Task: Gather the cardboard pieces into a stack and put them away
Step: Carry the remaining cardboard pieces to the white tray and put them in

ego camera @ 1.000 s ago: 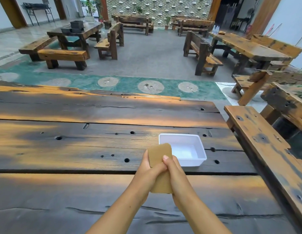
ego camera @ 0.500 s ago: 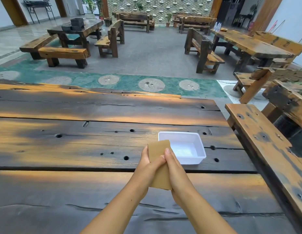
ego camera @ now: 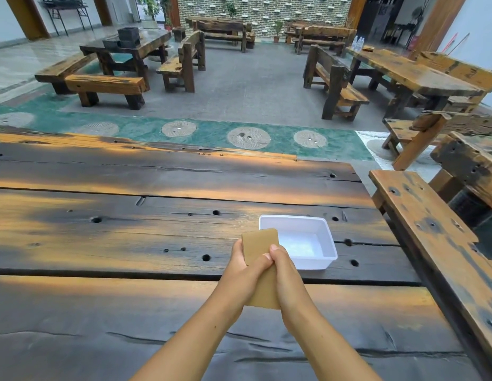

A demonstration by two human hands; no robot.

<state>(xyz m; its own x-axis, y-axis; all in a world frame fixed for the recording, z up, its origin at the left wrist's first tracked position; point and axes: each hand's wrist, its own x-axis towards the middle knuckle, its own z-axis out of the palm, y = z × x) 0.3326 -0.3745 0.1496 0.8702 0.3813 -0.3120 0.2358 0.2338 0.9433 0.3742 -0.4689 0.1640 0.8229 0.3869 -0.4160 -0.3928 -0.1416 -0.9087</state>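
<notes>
Rough dark planks with orange streaks and knot holes make up the table (ego camera: 129, 237) under the hands, and it stretches far out to the left of them, bare wood all the way. Beyond its far edge lie a green strip of floor and more heavy wooden tables and benches before a brick wall.

Coming in from the lower middle, the left hand (ego camera: 240, 276) is curled around the left edge of the cardboard stack (ego camera: 260, 244), its thumb lying across the front face. That stack stands nearly upright between both hands, its rounded top corners rising above the fingers and its lower end showing beneath the palms, above the near plank; whether it touches the wood cannot be told. How many pieces are in it cannot be told either. The right hand (ego camera: 287, 276) presses against the right edge, fingers closed over the front beside the left thumb, so the two hands clamp the cardboard between them.

Just past and to the right of the right hand sits a white plastic tray (ego camera: 328, 243), its near left corner hidden behind the cardboard. Further right, a worn wooden bench (ego camera: 437, 243) runs beside the table.
</notes>
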